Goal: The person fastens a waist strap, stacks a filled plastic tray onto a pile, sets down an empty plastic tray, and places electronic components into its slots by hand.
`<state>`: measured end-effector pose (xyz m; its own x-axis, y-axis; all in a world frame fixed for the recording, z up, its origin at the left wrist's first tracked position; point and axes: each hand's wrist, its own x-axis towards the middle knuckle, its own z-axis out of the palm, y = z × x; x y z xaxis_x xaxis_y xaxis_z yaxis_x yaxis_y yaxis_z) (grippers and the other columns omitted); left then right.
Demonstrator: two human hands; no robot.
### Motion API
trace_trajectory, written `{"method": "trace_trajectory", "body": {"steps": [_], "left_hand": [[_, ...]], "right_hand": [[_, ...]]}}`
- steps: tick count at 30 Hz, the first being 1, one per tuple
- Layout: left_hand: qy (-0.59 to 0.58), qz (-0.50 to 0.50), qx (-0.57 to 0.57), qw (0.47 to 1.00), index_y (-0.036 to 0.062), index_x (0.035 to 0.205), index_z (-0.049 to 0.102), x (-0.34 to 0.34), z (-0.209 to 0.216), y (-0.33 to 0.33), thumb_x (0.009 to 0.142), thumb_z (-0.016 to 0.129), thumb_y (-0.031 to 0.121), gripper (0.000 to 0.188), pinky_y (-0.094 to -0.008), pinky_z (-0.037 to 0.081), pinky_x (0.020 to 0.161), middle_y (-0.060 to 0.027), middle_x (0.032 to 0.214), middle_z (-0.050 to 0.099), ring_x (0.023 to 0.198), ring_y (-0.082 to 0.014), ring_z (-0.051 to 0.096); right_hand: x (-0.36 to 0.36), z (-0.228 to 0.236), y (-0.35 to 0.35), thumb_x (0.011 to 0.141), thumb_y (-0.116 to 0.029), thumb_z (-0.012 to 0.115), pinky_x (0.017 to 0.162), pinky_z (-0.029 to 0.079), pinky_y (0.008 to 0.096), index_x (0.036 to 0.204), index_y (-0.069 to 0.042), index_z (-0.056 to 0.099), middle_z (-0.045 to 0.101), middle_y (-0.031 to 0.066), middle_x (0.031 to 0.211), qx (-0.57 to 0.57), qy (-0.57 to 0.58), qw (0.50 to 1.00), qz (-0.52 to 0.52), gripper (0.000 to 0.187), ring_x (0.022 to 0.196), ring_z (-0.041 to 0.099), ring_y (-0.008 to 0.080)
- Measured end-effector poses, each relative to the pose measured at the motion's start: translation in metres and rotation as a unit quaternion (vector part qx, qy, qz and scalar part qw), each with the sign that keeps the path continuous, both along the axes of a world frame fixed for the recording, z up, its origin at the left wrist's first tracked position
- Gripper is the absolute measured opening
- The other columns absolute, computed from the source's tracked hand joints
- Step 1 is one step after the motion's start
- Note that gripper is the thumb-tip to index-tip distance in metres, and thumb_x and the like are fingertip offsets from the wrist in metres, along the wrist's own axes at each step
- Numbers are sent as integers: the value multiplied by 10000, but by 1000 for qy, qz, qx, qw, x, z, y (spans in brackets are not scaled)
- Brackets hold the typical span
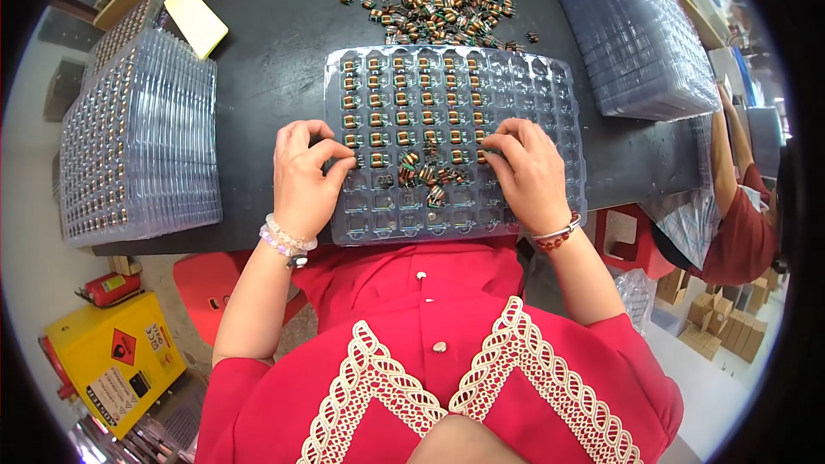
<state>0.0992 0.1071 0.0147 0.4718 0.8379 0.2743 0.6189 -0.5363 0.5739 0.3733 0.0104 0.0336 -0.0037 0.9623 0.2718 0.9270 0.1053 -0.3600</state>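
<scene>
A clear plastic blister tray [537, 193] lies in front of me at the near edge of the dark table. Its upper rows hold small copper-wound coils [400, 99], one to a pocket, in the left and middle columns. At the tray's left edge, my left hand [308, 174] pinches a coil in a pocket with thumb and forefinger. My right hand [531, 174] is closed in a pinch at a coil near the end of the same row; its fingertips partly hide it. Between the hands, a loose heap of coils [430, 174] lies on the lower pockets.
A large pile of loose coils [451, 0] is spread beyond the tray. Filled trays are stacked [172, 137] at the left, near a yellow card [196, 19]. Another tall stack of clear trays [640, 43] stands at the right. A co-worker's arm [726, 155] shows at far right.
</scene>
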Motion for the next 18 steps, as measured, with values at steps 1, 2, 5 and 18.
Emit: {"method": "trace_trajectory", "body": {"steps": [1, 2, 5, 18], "left_hand": [[23, 9, 23, 999, 74, 837, 681, 3, 2, 0, 705, 728, 81, 140, -418, 407, 917, -65, 981, 584, 1044, -295, 506], [45, 16, 45, 998, 83, 845, 684, 7, 4, -1, 704, 730, 92, 149, -430, 401, 926, -63, 995, 581, 1056, -303, 501], [-37, -55, 25, 997, 98, 886, 693, 24, 12, -9, 708, 737, 124, 185, -440, 396, 942, -60, 1008, 582, 1092, -317, 491], [-115, -34, -41, 992, 79, 929, 686, -5, 6, -19, 748, 702, 20, 192, -386, 469, 856, -64, 943, 683, 973, -264, 606]], "right_hand": [[-4, 0, 3, 782, -44, 675, 766, 485, 365, 942, -62, 654, 612, 76, 983, 29, 19, 999, 30, 162, 894, 593, 280], [-9, 0, 6, 786, -51, 675, 774, 484, 370, 965, -68, 654, 613, 78, 1003, 57, 37, 996, 58, 182, 901, 592, 278], [-32, 6, 22, 807, -58, 653, 782, 496, 372, 1036, -68, 655, 630, 66, 1104, 46, 31, 991, 119, 229, 904, 601, 270], [-25, -6, 22, 849, -59, 627, 712, 506, 371, 1059, -87, 647, 600, 91, 920, -5, 90, 989, 120, 213, 841, 609, 279]]}}
